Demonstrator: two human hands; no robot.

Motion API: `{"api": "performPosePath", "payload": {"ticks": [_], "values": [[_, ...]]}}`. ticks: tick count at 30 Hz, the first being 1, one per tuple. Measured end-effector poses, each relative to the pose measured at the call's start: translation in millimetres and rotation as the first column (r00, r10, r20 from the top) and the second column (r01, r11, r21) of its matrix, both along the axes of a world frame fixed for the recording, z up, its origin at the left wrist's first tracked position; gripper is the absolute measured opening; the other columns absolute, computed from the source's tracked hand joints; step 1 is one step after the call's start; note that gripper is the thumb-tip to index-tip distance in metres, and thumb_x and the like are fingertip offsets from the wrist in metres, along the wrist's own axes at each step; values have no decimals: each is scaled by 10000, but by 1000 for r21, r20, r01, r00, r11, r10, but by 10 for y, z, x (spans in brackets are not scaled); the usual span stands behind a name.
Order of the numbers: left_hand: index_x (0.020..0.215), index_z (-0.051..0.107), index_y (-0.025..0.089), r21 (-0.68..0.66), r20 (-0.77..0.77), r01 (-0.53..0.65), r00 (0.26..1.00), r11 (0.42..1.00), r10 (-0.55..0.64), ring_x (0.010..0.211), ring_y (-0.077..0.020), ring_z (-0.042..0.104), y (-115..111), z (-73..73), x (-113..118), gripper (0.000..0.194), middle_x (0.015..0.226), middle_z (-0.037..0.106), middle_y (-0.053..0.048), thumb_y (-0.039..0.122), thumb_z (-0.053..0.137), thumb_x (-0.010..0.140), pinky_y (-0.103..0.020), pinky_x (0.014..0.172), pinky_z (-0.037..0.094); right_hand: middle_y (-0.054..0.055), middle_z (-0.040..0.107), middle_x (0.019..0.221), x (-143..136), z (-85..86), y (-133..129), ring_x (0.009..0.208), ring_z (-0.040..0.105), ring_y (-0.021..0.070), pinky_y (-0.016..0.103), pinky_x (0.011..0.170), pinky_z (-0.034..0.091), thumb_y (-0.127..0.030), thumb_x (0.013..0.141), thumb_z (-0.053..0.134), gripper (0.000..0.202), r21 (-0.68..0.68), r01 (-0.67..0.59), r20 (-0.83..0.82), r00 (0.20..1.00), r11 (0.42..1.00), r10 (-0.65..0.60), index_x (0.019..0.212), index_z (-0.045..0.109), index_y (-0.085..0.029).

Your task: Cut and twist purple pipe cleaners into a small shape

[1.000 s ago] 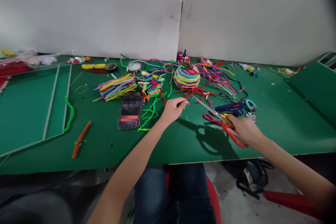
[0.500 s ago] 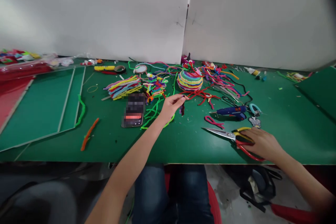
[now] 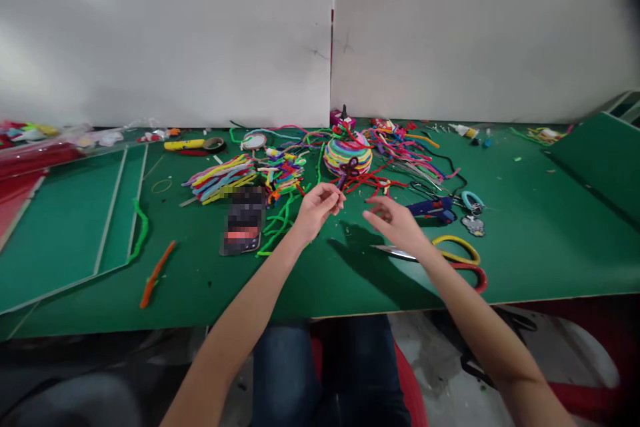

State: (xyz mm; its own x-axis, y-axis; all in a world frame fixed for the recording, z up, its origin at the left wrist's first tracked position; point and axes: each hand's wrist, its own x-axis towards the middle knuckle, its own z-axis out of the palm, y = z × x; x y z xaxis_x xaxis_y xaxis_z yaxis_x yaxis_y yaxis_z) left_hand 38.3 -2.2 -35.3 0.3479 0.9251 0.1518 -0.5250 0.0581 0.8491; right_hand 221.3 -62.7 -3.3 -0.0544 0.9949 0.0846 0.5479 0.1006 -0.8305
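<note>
My left hand (image 3: 320,208) pinches a small dark purple pipe-cleaner shape with loops (image 3: 350,168), held up over the table. Close by on the right, my right hand (image 3: 393,219) hovers with its fingers apart and holds nothing. Under the right wrist lie scissors (image 3: 457,250) with one yellow and one red handle, their blades pointing left. Behind the purple shape sits a ball wound in striped, many-coloured pipe cleaners (image 3: 336,159). Red pipe-cleaner pieces (image 3: 395,183) lie in front of the ball.
A blue glue gun (image 3: 434,209) lies right of my right hand. Left are a phone (image 3: 245,220), bundled pipe cleaners (image 3: 225,177), green strands (image 3: 280,223) and an orange piece (image 3: 157,275). White panels (image 3: 175,33) stand along the back of the green table (image 3: 300,287).
My right hand has let go of the scissors and moved left towards my left hand. The purple shape is now raised upright in my left hand. The view has shifted slightly.
</note>
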Motion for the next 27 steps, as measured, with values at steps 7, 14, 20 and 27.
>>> {"api": "performPosePath", "payload": {"ticks": [7,14,20,27], "values": [[798,639,143,-59,-108,123,986,991,-129,596,-59,560,-47,-70,52,282,712,647,2,350,770,660,-188,571,408,-46,548,574,-323,-267,403,445,436,51,192,412,337,-538,714,643,364,-2,-25,-598,802,1000,19,831,644,-193],[829,705,121,-110,-155,144,975,983,-160,674,-109,600,-72,-224,157,380,770,690,-55,411,790,599,-247,658,434,-39,595,595,-331,-402,317,501,547,76,208,483,465,-499,610,736,367,-199,32,-785,594,979,-179,787,639,-193],[1058,576,160,139,-494,101,869,985,-20,729,-144,649,-124,-87,91,388,872,694,-57,423,632,779,-262,669,469,-38,543,575,-306,-452,295,501,486,84,224,486,421,-438,736,632,261,-4,148,-624,772,989,-118,798,629,-185],[972,622,187,573,-820,368,246,732,517,924,-197,627,-128,-13,7,270,932,686,-66,351,411,929,-296,757,461,7,629,687,-274,-481,224,590,536,121,257,576,433,-350,814,562,189,221,177,-250,961,959,-120,853,628,-177]]}}
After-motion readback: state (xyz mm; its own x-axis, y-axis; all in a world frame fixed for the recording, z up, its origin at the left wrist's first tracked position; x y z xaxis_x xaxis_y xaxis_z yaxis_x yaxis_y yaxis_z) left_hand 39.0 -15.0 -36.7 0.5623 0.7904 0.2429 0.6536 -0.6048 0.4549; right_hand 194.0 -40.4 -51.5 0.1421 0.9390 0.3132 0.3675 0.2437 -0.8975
